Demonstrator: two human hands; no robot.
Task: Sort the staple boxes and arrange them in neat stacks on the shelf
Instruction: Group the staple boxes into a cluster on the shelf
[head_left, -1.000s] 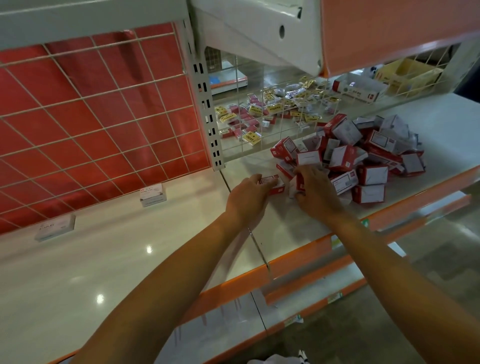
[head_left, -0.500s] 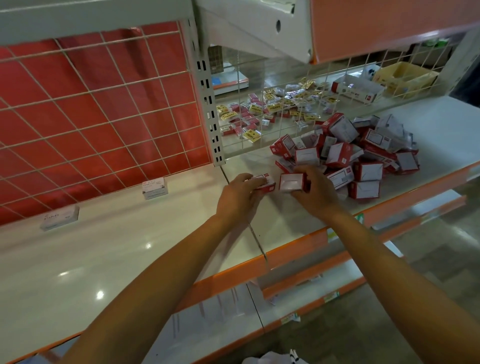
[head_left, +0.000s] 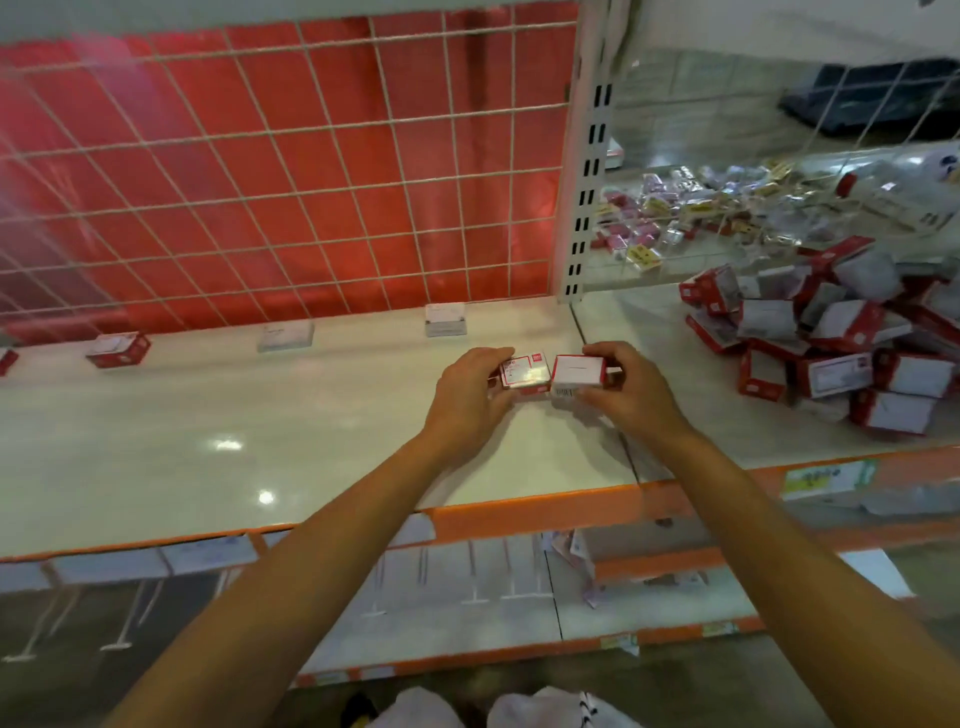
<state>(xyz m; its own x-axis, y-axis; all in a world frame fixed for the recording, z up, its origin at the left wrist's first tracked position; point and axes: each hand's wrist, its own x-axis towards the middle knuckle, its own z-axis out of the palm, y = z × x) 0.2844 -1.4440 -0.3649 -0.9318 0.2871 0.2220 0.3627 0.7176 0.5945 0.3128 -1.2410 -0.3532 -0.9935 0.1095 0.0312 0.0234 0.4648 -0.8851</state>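
**Shelf** (head_left: 249, 447): pale and glossy, with an orange front edge (head_left: 524, 512). A slotted white post (head_left: 584, 208) stands at its back and divides it into two bays.

**Left hand** (head_left: 470, 395): in front of the post, just to its left. The fingers (head_left: 496, 356) are curled over the far side of the left box (head_left: 524, 371), with the thumb at the near side. The box is gripped.

**Right hand** (head_left: 631, 392): in front of the post, just to its right. The fingers (head_left: 609, 354) are curled over the right box (head_left: 577, 370), with the thumb at the near side by a barcode. The box is gripped.

**Held boxes**: both are red and white. They sit side by side, touching or very nearly so, directly in front of the post's foot. Whether they rest on the shelf or are held just above it cannot be told.

**Pile** (head_left: 841, 338): a loose heap of red-and-white boxes right of the post, lying at all angles, well apart from both hands.

**Left of the post, along the shelf's back**: a white box (head_left: 445, 319) is nearest the post. A pale box (head_left: 287, 336) is farther left and a red box (head_left: 118, 349) farther still. Each stands apart from the others.

**Backing**: left of the post there is a white wire grid (head_left: 260, 182) over red. Right of the post, beyond more wire, lie small packets (head_left: 670, 218), blurred.

**Other**: a label (head_left: 826, 478) is on the edge right of the post, its print illegible. A lower shelf (head_left: 467, 597) lies beneath.
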